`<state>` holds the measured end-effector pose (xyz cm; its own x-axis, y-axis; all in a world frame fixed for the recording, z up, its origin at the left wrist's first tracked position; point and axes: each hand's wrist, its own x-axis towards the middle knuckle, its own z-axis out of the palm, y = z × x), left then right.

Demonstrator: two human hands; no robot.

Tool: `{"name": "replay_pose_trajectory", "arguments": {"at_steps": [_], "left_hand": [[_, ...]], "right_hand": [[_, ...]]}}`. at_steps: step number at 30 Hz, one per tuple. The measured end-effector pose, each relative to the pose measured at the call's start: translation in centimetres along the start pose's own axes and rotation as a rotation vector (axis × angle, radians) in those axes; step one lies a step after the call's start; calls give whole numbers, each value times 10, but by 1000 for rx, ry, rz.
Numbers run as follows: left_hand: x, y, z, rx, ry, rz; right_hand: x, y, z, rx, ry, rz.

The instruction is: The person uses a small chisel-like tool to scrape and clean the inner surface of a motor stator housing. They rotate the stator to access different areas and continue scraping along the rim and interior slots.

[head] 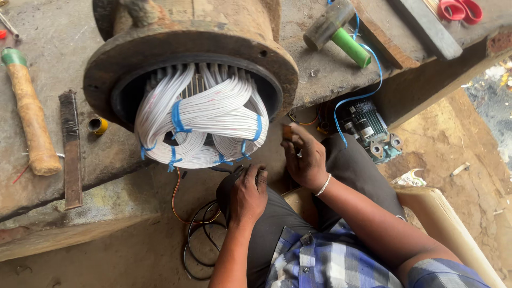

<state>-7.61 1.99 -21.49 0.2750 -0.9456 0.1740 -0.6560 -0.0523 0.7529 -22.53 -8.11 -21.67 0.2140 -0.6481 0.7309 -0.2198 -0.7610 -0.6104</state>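
Head view, near to far. Nearest the camera: a checked blue shirt (320, 261) and dark trousers (352, 170) of the seated person, with a pale seat edge (442, 218) to the right of the right arm.

The left hand (248, 194) rests on the knee, fingers curled over black wire (200, 234) that loops down toward the floor below it; an orange wire (176, 197) runs beside the loops. Whether the fingers actually grip the wire cannot be told. The right hand (304, 157), with a white bangle (323, 185) at the wrist, is raised just above and to the right of the left, the 2 hands close but apart; its fingertips pinch a small brown piece (287, 132).

Directly ahead of both hands lies the stator (192, 53), a rusty round housing on its side on the bench (48, 32), open end toward the person. Inside it sits the winding (205, 114): bundles of white wire crossing over one another, bound with blue ties (177, 118). The brown piece is held just right of the winding's lower edge.

Left of the left hand, on the bench: a small yellow tape roll (97, 125), a flat rusty file (70, 149), and a wooden handle (32, 122) with a green end.

Right of the right hand, below the bench edge: a small teal motor (370, 128), with a blue wire (368, 69) leading up.

Farthest, beyond the right hand: a mallet (336, 29) with a green grip, a plank (426, 26), and red scissors (461, 9).
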Motion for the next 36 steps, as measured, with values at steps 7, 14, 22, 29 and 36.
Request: {"name": "replay_pose_trajectory", "arguments": {"at_steps": [7, 14, 22, 29, 36], "left_hand": [[0, 3, -4, 0, -5, 44], [-1, 1, -2, -10, 38, 72], [0, 4, 0, 9, 81, 122], [-11, 2, 5, 11, 96, 363], [18, 40, -129, -36, 891, 315]], "right_hand": [[-12, 0, 16, 577, -151, 405], [1, -18, 21, 772, -155, 692], [19, -26, 20, 554, -114, 603], [19, -16, 12, 715, 111, 555], [79, 2, -37, 583, 388, 389]]}}
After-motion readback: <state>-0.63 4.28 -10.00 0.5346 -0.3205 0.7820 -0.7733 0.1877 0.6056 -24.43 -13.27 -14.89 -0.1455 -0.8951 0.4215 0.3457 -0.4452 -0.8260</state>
